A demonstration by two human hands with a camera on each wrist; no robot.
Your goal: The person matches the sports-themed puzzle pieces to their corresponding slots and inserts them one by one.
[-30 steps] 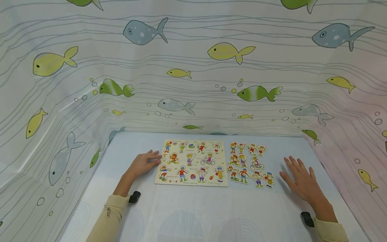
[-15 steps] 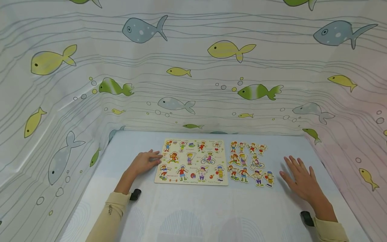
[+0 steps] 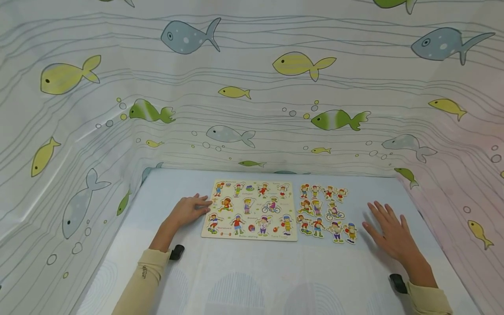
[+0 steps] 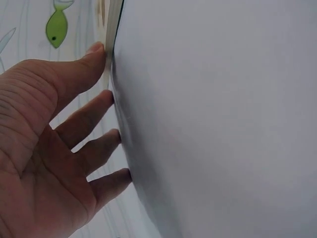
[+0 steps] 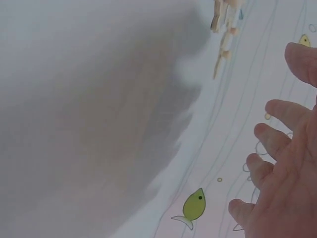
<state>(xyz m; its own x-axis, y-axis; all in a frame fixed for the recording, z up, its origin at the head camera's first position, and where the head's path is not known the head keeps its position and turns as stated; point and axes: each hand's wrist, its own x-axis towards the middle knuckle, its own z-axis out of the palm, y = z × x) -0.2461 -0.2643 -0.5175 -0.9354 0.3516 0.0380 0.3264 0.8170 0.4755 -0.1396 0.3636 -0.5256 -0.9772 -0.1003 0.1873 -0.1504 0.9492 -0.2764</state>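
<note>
A cream puzzle board (image 3: pixel 230 236) printed with children doing sports lies on the table. My left hand (image 3: pixel 188 213) rests at its left edge, fingers slightly bent. In the left wrist view, the thumb of the left hand (image 4: pixel 47 144) meets the board's side edge (image 4: pixel 115 25), and the other fingertips touch the table. To the board's right lie loose figure pieces in rows, among them a cyclist (image 3: pixel 334 213) and a figure in a blue cap (image 3: pixel 350 234). My right hand (image 3: pixel 393 236) is held over the table right of these pieces, fingers spread, holding nothing.
A pale patterned cloth (image 3: pixel 244 280) covers the table. Fish-printed sheets (image 3: pixel 275 131) stand as walls at the back and both sides. Each wrist carries a small black camera, as on the left wrist camera (image 3: pixel 177 252). In the right wrist view, piece edges (image 5: pixel 216 20) show at the top.
The head view has shifted very slightly. Both hands, the board and the pieces stay practically where they were.
</note>
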